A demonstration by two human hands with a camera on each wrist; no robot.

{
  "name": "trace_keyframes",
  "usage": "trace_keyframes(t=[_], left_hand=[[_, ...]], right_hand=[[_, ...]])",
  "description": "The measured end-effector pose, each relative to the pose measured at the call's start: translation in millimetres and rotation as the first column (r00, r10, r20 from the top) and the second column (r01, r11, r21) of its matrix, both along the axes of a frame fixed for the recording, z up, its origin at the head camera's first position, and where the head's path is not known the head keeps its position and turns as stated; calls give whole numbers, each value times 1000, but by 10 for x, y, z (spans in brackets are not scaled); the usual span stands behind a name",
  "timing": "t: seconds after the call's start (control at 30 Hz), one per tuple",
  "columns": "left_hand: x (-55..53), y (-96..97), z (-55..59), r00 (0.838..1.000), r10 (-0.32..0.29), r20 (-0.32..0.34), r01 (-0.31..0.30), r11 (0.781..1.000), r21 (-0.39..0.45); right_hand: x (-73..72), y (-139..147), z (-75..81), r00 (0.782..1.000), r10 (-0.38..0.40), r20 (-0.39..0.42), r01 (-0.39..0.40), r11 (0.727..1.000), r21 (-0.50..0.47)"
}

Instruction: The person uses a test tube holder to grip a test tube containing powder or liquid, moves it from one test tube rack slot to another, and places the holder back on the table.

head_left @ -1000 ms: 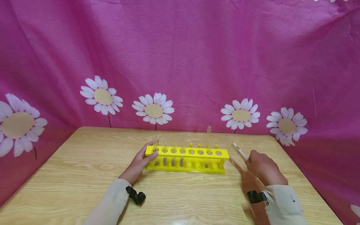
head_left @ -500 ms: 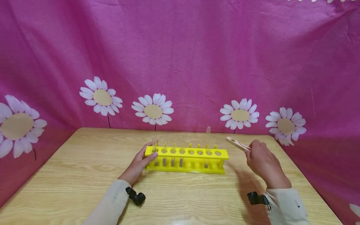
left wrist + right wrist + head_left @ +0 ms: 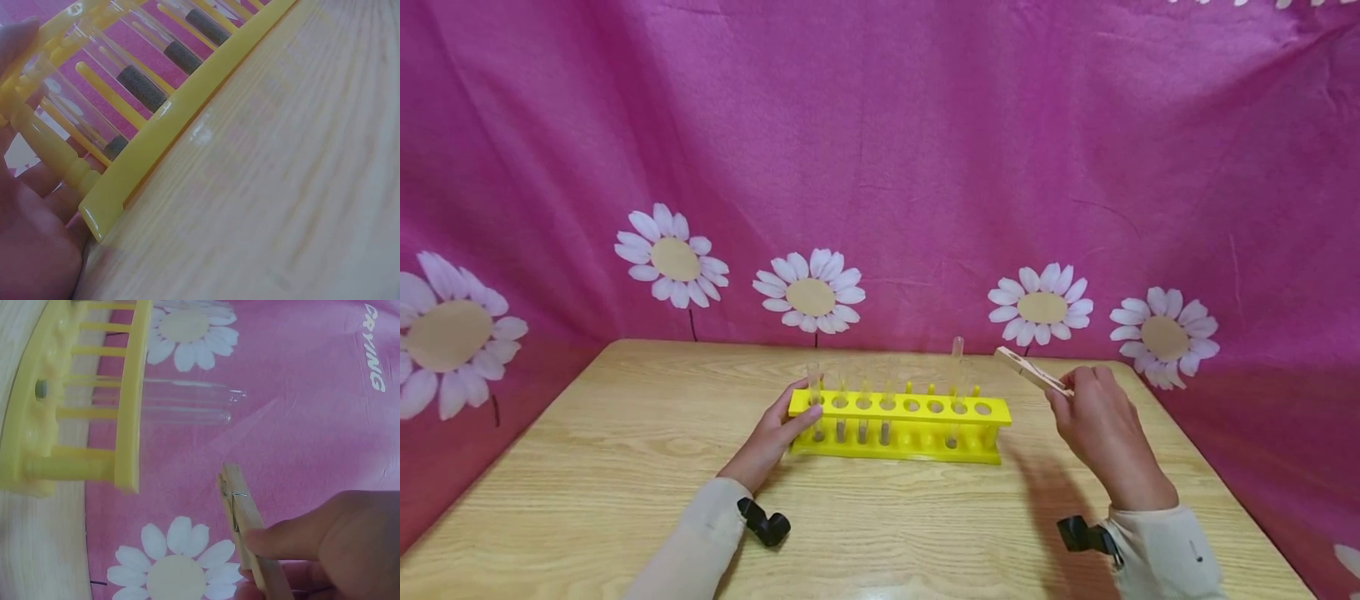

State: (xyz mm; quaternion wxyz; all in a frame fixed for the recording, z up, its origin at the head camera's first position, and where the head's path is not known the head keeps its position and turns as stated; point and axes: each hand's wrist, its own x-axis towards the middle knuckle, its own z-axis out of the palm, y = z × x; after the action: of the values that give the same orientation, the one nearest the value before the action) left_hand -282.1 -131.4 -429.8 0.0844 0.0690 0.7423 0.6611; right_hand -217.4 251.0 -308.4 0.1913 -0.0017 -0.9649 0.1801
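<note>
My left hand point(image 3: 769, 435) grips the left end of a yellow test tube rack point(image 3: 923, 414), thumb on its top bar. Several clear test tubes point(image 3: 145, 87) with dark grey contents stand upright in the rack's left holes. Toward the right end, one more upright tube point(image 3: 194, 392) holds a little dark material, and an upside-down tube point(image 3: 187, 416) sits on a rear peg. My right hand point(image 3: 1108, 442) pinches a wooden test tube holder point(image 3: 1030, 369) with a metal spring. It is raised right of the rack, its tip pointing left and apart from the tubes.
The rack stands on a wood-grain table point(image 3: 887, 521). A pink cloth point(image 3: 880, 167) with white daisies hangs behind and along the sides. Black wrist cameras point(image 3: 765, 525) are strapped over both sleeves.
My right hand has raised the test tube holder and swung its tip up and to the left, nearer the rack's right end. The left hand and the rack stay in place.
</note>
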Motion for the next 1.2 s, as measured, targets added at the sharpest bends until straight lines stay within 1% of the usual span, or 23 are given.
trace_keyframes(t=[0.2,0.37,0.67,0.8,1.03,1.2], left_hand=[[-8,-7,-17,1000,0,-3,0,1000,-2],[-19,-7,-22,1000,5,-10,-5,1000,-3],[-5,2,-39,1000,7,-13,-7,1000,1],[-7,-1,-34,1000,10,-12,-10,1000,-1],[-16,-11,-36,999,-33,-32,34,999,39],[-30,-23,-42,999,-35,-36,36,999,39]], right_hand=[[15,-31,5,995,11,-95,-11,1000,5],[26,-85,1,990,8,-140,-9,1000,-5],[38,-179,-63,974,51,-222,-50,999,11],[35,-218,-79,969,60,-239,-61,998,3],[31,-281,-104,955,106,-278,-112,994,-6],[27,-333,-106,955,130,-268,-138,990,-11]])
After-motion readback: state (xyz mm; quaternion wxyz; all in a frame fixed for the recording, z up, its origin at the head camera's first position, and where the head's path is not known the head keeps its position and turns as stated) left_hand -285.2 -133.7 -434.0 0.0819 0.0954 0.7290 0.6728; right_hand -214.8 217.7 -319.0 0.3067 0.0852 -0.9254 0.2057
